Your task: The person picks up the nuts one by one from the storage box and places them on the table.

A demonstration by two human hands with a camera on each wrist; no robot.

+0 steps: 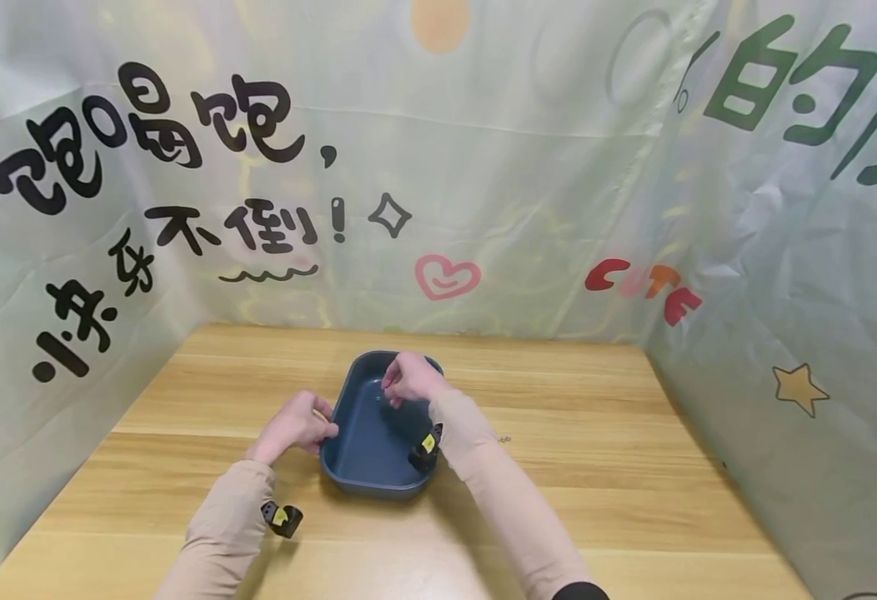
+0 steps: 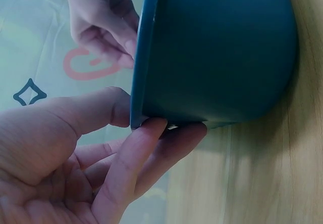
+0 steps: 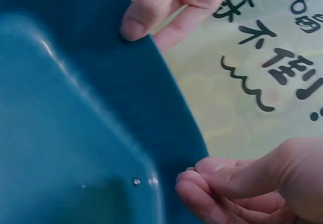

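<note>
A deep blue rectangular tray [image 1: 378, 442] with rounded corners sits on the wooden table. My left hand [image 1: 299, 425] pinches its left rim, thumb on the inside and fingers [image 2: 151, 143] under the outer lip. Over the tray's far end is my right hand [image 1: 412, 379], its thumb and fingertips drawn together close to the wall. No object shows between those fingertips in the right wrist view. A tiny shiny metal piece [image 3: 136, 182] lies on the tray floor near the corner, just beside my right hand.
A few tiny metal pieces [image 1: 503, 439] lie on the wooden table [image 1: 596, 500], right of my right forearm. Printed cloth walls [image 1: 528, 275] close in the table at the back and both sides. A black strap device sits on each wrist.
</note>
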